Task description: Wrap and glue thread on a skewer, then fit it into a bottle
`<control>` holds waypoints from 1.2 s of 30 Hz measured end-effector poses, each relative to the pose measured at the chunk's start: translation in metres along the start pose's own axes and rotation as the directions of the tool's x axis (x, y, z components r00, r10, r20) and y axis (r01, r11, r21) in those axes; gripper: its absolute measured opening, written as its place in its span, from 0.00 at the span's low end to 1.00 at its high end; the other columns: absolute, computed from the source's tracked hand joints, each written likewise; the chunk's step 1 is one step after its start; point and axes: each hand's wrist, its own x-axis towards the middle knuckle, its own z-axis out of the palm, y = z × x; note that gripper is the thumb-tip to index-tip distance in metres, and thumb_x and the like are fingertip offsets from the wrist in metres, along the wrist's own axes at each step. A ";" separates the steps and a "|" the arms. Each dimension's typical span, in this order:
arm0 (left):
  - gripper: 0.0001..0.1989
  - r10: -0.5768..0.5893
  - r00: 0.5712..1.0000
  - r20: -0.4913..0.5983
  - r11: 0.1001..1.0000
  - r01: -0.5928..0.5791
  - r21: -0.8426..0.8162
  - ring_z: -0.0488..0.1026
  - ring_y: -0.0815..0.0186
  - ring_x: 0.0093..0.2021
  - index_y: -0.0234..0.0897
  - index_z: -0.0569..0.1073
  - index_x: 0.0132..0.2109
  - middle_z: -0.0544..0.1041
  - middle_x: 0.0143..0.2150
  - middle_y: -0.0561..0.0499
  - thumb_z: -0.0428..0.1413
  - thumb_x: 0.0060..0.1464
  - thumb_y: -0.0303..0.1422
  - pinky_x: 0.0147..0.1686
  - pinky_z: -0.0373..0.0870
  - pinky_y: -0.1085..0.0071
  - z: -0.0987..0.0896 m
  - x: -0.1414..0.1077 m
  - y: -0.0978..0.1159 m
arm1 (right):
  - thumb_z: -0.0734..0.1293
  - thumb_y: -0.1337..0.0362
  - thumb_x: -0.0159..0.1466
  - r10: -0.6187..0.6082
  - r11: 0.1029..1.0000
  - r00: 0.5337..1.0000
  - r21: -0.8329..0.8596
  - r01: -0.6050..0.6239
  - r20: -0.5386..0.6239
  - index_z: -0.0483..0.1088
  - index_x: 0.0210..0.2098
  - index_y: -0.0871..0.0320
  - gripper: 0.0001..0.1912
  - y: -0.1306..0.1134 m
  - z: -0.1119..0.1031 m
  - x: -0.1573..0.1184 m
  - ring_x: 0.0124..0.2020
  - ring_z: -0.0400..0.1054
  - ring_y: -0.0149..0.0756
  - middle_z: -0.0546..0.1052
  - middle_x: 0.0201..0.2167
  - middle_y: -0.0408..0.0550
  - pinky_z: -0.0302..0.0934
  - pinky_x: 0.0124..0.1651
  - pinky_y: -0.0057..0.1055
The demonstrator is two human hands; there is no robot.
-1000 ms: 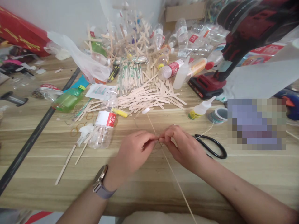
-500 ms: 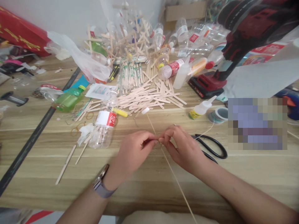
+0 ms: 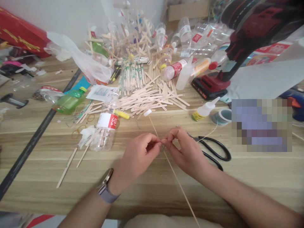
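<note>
My left hand (image 3: 142, 152) and my right hand (image 3: 187, 152) meet fingertip to fingertip over the middle of the table. Both pinch at one spot on a long thin wooden stick (image 3: 179, 182), where something fine like a string shows, too small to make out fully. A white bottle cap (image 3: 147, 112) is at the far end of the stick; its near end runs down toward my lap. From the round tub (image 3: 222, 117) a pale string (image 3: 209, 134) leads toward my right hand. Black-handled scissors (image 3: 215, 147) lie partly behind that hand.
A clear bottle (image 3: 104, 129) holding sticks stands left of my hands. Flat wooden sticks (image 3: 142, 101) are heaped beyond. A glue bottle (image 3: 204, 110) and a red power drill (image 3: 211, 84) stand at the right; a green bottle (image 3: 70, 100) lies left.
My right hand has shifted slightly, with its fingers bent differently, and more of the scissors shows. My left wrist has moved a little to the right. The pinch stays at the same spot.
</note>
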 end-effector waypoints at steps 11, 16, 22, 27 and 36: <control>0.04 -0.088 0.996 -0.017 0.996 0.088 -0.027 0.68 0.72 0.25 0.37 0.70 0.28 0.72 0.24 0.57 0.53 0.51 0.28 0.26 0.62 0.76 0.003 0.002 0.004 | 0.62 0.68 0.62 0.125 0.986 0.990 0.105 -0.131 0.061 0.58 0.29 0.53 0.07 -0.005 -0.001 0.003 0.24 0.63 0.31 0.68 0.23 0.40 0.56 0.26 0.28; 0.05 -0.065 0.997 -0.030 0.997 0.064 -0.042 0.70 0.72 0.26 0.37 0.73 0.30 0.75 0.26 0.56 0.54 0.52 0.28 0.26 0.62 0.77 0.001 -0.001 0.002 | 0.62 0.67 0.62 0.153 0.979 0.986 0.128 -0.161 0.072 0.59 0.29 0.54 0.07 -0.004 -0.001 0.002 0.25 0.64 0.31 0.68 0.24 0.40 0.57 0.28 0.28; 0.06 -0.047 0.999 -0.007 0.999 0.047 -0.018 0.72 0.71 0.29 0.39 0.77 0.34 0.79 0.29 0.55 0.55 0.55 0.29 0.28 0.63 0.75 -0.003 -0.003 0.000 | 0.62 0.67 0.62 0.165 0.976 0.984 0.132 -0.173 0.063 0.59 0.30 0.54 0.07 -0.003 -0.001 0.002 0.25 0.65 0.32 0.69 0.24 0.41 0.59 0.28 0.28; 0.06 -0.066 0.998 -0.004 0.998 0.066 -0.013 0.73 0.70 0.29 0.39 0.78 0.33 0.80 0.30 0.55 0.55 0.55 0.30 0.28 0.63 0.75 -0.005 -0.004 0.003 | 0.62 0.67 0.62 0.138 0.985 0.990 0.096 -0.141 0.042 0.59 0.30 0.54 0.07 -0.004 -0.001 0.002 0.25 0.65 0.32 0.69 0.24 0.41 0.58 0.28 0.29; 0.06 -0.099 0.995 -0.026 0.995 0.100 0.029 0.72 0.71 0.26 0.38 0.75 0.30 0.77 0.26 0.56 0.54 0.52 0.28 0.27 0.63 0.75 -0.002 -0.003 0.007 | 0.63 0.70 0.62 0.091 0.995 0.996 0.039 -0.091 0.011 0.59 0.31 0.54 0.07 -0.005 0.001 0.000 0.26 0.65 0.32 0.69 0.25 0.40 0.58 0.29 0.28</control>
